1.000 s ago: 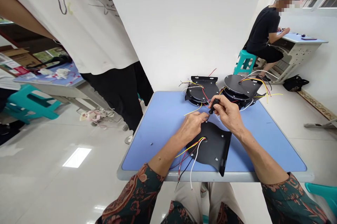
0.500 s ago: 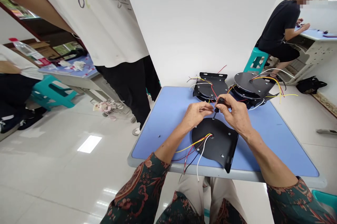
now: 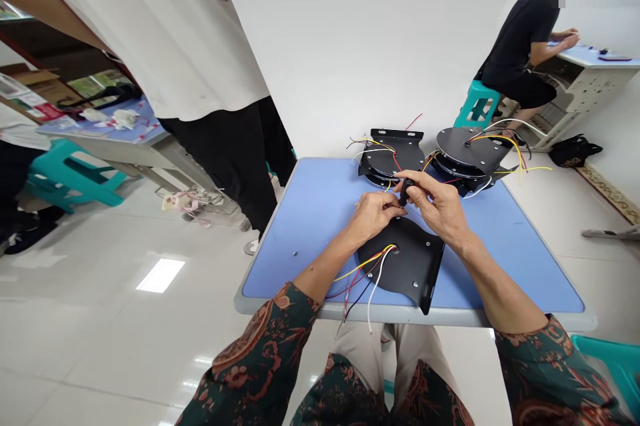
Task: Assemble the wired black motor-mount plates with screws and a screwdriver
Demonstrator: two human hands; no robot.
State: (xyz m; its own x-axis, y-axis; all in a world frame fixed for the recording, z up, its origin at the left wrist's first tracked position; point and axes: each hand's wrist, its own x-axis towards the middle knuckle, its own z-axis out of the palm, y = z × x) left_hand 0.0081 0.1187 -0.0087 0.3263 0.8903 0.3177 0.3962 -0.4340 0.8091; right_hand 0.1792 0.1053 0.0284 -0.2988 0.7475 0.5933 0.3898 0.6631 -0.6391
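Centrally on the blue bench (image 3: 320, 213): one black metal plate (image 3: 407, 266), lying flat near the front edge, coloured wires (image 3: 367, 273) trailing from its middle hole over that edge. Right hand (image 3: 440, 209) closed around a small black screwdriver (image 3: 406, 190) above the plate's far rim; left hand (image 3: 373, 213) just beside it, fingertips pinched at the tool's lower end, contents not discernible. Stacks of like plates (image 3: 393, 161) at the far edge.

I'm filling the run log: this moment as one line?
right hand: holds black-handled tool | left hand: fingertips beside tool tip | under both: black plate with wires | surface: blue table
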